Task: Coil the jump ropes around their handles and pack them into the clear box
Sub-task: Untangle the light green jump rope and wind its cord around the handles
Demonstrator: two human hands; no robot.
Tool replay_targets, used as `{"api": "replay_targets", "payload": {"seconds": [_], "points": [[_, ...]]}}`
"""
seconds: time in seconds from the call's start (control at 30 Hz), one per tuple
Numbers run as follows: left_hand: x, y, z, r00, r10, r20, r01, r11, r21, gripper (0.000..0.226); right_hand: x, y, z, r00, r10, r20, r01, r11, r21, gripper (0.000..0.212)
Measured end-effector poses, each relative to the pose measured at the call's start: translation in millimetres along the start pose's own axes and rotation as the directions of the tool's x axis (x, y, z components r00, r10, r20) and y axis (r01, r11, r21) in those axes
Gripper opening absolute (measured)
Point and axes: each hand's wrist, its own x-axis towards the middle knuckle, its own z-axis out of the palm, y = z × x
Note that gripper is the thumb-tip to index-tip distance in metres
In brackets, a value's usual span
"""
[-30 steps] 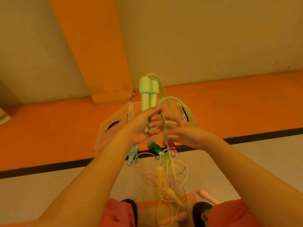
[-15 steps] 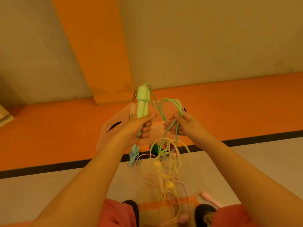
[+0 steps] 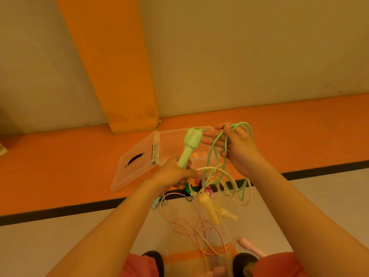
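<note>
My left hand [image 3: 175, 174] grips the two light green handles [image 3: 189, 146] of a jump rope, held together and tilted up to the right. Its green cord [image 3: 214, 148] loops over the fingers of my right hand [image 3: 237, 148], which holds the loops beside the handle tops. More green cord hangs down, tangled with a yellow rope [image 3: 208, 206] whose handles dangle below. The clear box [image 3: 199, 132] lies open on the floor behind my hands, its lid [image 3: 135, 166] folded out to the left.
A pink rope [image 3: 191, 226] lies in loose loops on the floor, one handle [image 3: 251, 246] at the right. Coiled ropes in dark green [image 3: 187, 189], pink [image 3: 208, 191] and blue [image 3: 157, 202] lie near the box. My knees and shoes fill the bottom edge.
My left hand has tilted the green handles rightward and lowered them. My right hand has risen with the cord loops to the handle tops. The yellow handles swung lower.
</note>
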Motion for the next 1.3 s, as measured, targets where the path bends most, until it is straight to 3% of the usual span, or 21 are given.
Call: {"api": "replay_targets", "payload": {"seconds": [0.1,0.17,0.27,0.4,0.47,0.57,0.67,0.77,1.0,1.17,1.3], "points": [[-2,5,2,0.996,0.034,-0.077,-0.037,0.998,-0.043,0.031,1,3,-13,0.997,-0.027,-0.071,0.014,0.985,-0.174,0.023],[0,10,-7,0.974,0.036,-0.225,-0.075,0.983,-0.167,0.022,2,7,-28,0.984,-0.086,-0.153,0.024,0.931,-0.365,0.024],[1,13,-35,0.893,-0.009,-0.449,-0.161,0.927,-0.34,0.019,4,9,-56,0.945,-0.127,-0.302,-0.009,0.912,-0.411,0.026],[-3,4,-61,0.798,0.016,-0.602,-0.156,0.971,-0.18,0.019,3,6,-78,0.918,-0.153,-0.366,-0.04,0.882,-0.469,0.026],[-4,0,-69,0.778,-0.007,-0.628,-0.151,0.969,-0.197,0.017,2,5,-80,0.93,-0.137,-0.342,-0.069,0.847,-0.527,0.028],[-2,-6,-72,0.828,-0.02,-0.56,-0.073,0.987,-0.143,0.014,1,5,-74,0.961,-0.047,-0.273,-0.113,0.832,-0.543,0.036],[1,-10,-62,0.887,-0.014,-0.461,0.041,0.998,0.048,0.012,-1,3,-58,0.981,0.016,-0.192,-0.114,0.849,-0.516,0.034],[2,-6,-47,0.926,0.025,-0.378,0.057,0.977,0.204,0.017,0,-1,-44,0.993,0.027,-0.117,-0.079,0.879,-0.47,0.032],[6,-6,-9,0.996,0.014,-0.085,-0.009,0.998,0.056,0.039,4,-12,-26,1.0,-0.009,0.024,0.013,0.984,-0.178,0.033],[10,-4,19,0.999,0.031,-0.038,-0.031,0.999,-0.009,0.027,4,-23,-18,0.997,-0.065,0.035,0.065,0.998,-0.012,0.033],[12,-7,38,0.997,0.018,0.073,-0.02,1.0,0.018,0.034,4,-28,-16,0.995,-0.091,0.041,0.089,0.994,0.058,0.033]]}}
